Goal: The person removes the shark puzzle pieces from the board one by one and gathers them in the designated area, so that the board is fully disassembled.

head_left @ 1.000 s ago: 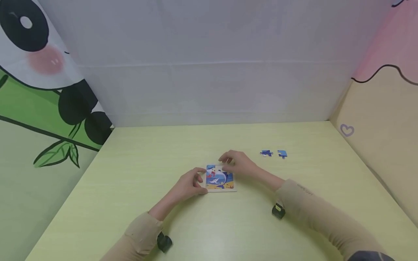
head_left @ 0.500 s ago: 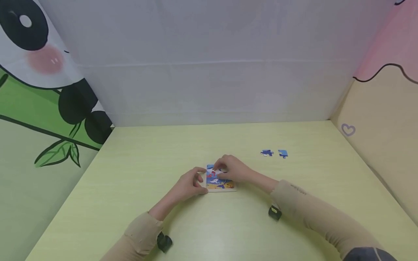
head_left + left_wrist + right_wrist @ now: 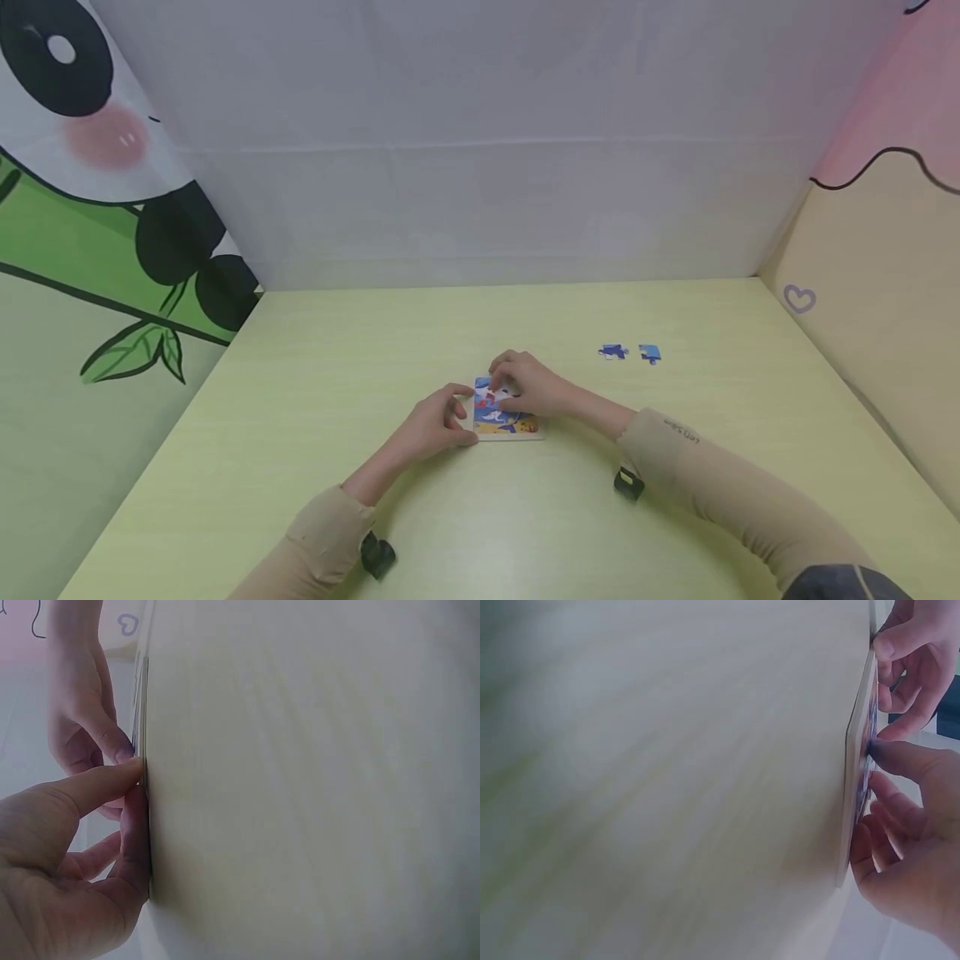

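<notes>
A small square jigsaw puzzle [image 3: 491,422] with a blue sea picture and a pale board lies flat on the table. My left hand [image 3: 433,423] grips the board's left side, thumb at the near corner and index finger at the far one. Over the puzzle's upper part, my right hand [image 3: 534,385] has its thumb and fingers bent down onto the surface, pinching a puzzle piece that they mostly hide. The right wrist view shows the board [image 3: 855,757] edge-on, with the right thumb [image 3: 904,757] touching its picture side. Two loose blue pieces, one darker [image 3: 613,352] and one lighter [image 3: 650,354], lie farther right.
The pale yellow table [image 3: 337,350] meets a whitish back wall [image 3: 480,208]. Printed side panels stand at left [image 3: 150,250] and right [image 3: 870,317]. A dark wrist device [image 3: 377,557] hangs below the left cuff, another [image 3: 628,483] below the right.
My right hand has moved left from the puzzle's upper right corner to over its upper middle, then shifted only slightly. The left hand and the two loose pieces have stayed put.
</notes>
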Motion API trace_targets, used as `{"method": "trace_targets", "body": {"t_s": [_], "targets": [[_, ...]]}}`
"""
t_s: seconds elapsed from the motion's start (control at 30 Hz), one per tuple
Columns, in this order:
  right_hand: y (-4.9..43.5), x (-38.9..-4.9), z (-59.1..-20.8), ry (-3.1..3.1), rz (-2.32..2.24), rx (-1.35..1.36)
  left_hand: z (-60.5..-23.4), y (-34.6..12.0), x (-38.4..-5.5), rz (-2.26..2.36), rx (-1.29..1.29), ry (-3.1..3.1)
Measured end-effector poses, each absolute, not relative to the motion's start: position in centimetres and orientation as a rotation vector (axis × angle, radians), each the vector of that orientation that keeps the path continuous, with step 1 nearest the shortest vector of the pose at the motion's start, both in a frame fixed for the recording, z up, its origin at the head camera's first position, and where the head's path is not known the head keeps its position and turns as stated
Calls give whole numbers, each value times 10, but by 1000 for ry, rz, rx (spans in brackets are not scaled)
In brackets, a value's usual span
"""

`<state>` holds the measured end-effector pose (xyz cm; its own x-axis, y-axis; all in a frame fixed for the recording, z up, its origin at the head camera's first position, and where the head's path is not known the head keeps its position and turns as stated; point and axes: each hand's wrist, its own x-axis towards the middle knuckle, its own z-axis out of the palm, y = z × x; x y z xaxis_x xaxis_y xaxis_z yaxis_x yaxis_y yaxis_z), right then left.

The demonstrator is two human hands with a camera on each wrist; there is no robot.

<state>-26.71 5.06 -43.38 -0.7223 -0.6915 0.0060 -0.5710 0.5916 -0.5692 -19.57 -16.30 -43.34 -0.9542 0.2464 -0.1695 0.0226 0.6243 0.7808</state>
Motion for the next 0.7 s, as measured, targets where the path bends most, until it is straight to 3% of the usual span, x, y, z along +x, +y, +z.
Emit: {"method": "trace_targets", "body": {"t_s": [0.7], "targets": [[45, -276, -430, 2534, -847, -967, -431, -162, -192, 1250, 217, 2587]]}}
